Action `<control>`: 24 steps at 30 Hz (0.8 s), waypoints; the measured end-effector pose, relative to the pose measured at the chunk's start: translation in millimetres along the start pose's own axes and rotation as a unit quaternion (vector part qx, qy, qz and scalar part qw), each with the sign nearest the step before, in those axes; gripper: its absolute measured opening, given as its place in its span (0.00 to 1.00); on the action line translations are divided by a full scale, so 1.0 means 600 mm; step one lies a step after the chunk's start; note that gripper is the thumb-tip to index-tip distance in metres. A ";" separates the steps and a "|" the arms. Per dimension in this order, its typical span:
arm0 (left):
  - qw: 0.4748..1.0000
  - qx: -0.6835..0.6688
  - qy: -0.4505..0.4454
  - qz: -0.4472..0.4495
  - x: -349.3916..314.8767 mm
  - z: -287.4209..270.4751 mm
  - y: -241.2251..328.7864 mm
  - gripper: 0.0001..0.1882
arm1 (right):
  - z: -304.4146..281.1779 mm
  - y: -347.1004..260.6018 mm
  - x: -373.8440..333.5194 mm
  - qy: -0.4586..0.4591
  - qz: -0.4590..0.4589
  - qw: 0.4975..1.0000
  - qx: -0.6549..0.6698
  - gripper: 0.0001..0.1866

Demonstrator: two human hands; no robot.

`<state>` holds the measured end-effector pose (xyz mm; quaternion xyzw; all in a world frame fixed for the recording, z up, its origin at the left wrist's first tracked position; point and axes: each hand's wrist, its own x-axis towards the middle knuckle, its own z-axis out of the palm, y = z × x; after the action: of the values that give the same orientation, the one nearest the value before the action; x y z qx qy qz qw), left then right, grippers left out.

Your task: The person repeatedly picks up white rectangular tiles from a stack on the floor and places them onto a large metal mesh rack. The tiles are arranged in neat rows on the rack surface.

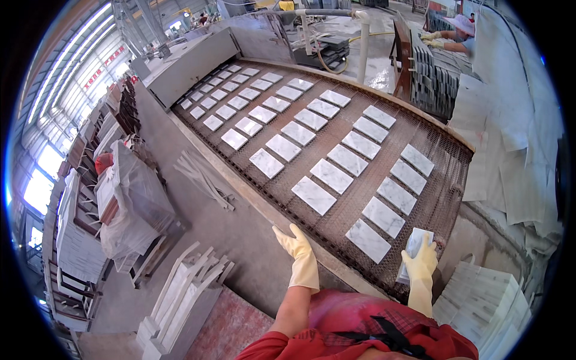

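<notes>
Both my hands wear pale yellow rubber gloves. My right hand (422,264) grips a white, grey-veined marble tile (414,241) at the near right corner of a mesh conveyor belt (441,198). Another tile may lie beneath it; the glove hides part of this. Over the belt's near left edge hovers my left hand (298,255), holding nothing, its fingers apart. Rows of similar marble tiles (367,240) lie flat and spaced on the brown belt, running away to the far left. Closest to my right hand is the nearest row.
A grey machine housing (192,63) spans the belt's far end. Stacked pale tiles (480,294) stand at the near right, and long stone strips (180,294) at the near left. Wrapped slabs (135,204) sit leftward. A co-worker (459,36) handles dark slabs at the far right.
</notes>
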<state>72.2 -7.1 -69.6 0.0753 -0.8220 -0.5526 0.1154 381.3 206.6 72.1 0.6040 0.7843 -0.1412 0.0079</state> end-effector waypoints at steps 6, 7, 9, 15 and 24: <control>0.998 0.014 0.001 -0.056 -0.024 -0.007 0.022 0.46 | 0.002 0.012 0.013 -0.021 -0.027 0.999 0.016 0.57; 0.998 0.018 -0.004 -0.056 -0.040 -0.004 0.038 0.46 | 0.007 0.020 0.014 -0.009 -0.042 0.999 0.028 0.57; 0.998 0.029 -0.009 -0.052 -0.056 0.005 0.045 0.46 | 0.026 0.046 0.026 0.026 -0.073 0.995 0.056 0.57; 0.994 0.062 -0.046 -0.074 -0.065 0.016 0.042 0.49 | -0.005 0.053 0.023 0.014 -0.081 0.994 0.076 0.49; 0.990 0.097 -0.044 -0.093 -0.062 0.022 0.034 0.48 | -0.053 0.100 0.131 0.180 -0.192 0.951 0.163 0.54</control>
<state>104.3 21.6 -59.3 0.1379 -0.8652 -0.4816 0.0193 422.1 302.1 75.8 0.4503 0.8403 -0.1548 -0.2591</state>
